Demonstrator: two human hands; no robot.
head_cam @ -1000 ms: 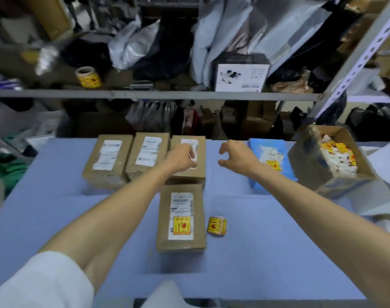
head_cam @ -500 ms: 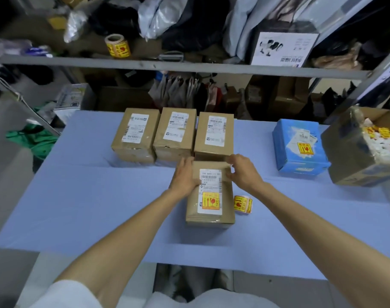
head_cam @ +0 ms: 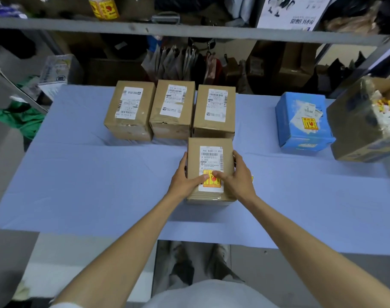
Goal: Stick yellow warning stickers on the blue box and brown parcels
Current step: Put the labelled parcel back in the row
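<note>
Both my hands are on the near parcel (head_cam: 209, 165), which lies on the bench (head_cam: 100, 174) straight in front of me. My left hand (head_cam: 185, 181) grips its left side and my right hand (head_cam: 237, 178) its right side, with both thumbs pressing on the yellow sticker (head_cam: 213, 185) at the near end of its white label. I take this step to be rubbing that sticker flat. Just behind the near parcel stand three back parcels (head_cam: 173, 108) in a row, none showing yellow. Well to its right, the blue box (head_cam: 303, 121) already bears a sticker. Next I would let go, get a fresh sticker, perhaps from the carton (head_cam: 354, 130) farthest right, and start on the back row.
</note>
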